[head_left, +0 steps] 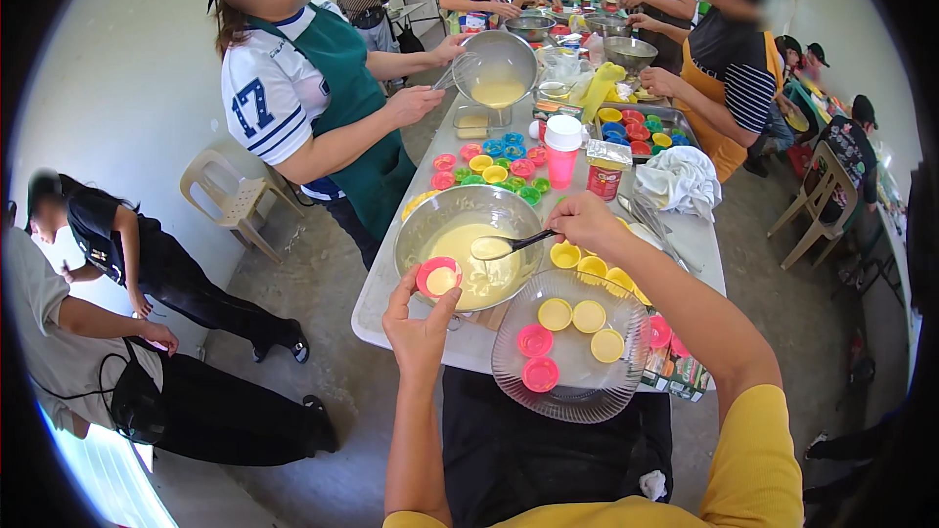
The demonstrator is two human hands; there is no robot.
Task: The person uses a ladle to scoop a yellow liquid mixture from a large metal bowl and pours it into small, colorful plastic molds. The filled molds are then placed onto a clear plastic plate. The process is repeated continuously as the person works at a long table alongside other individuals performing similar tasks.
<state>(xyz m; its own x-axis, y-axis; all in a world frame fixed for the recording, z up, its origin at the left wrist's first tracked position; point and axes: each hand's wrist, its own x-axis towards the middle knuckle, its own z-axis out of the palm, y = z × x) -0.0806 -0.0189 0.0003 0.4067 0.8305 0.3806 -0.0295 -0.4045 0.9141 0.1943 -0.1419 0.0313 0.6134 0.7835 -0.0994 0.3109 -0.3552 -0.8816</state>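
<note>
Between the thumb and fingers of my left hand is a small pink baking cup with some pale yellow batter in it. It is held at the near left rim of a metal mixing bowl. My right hand grips the handle of a black spoon, whose batter-coated head is over the bowl, right of the cup. Pale batter lies in the bowl. Nearer me, a clear ribbed glass dish holds filled yellow cups and two pink cups.
Several yellow cups stand right of the bowl. Beyond it are coloured cups, a pink bottle, a red tin and a white cloth. Across the table a person in a green apron tilts another bowl with a whisk.
</note>
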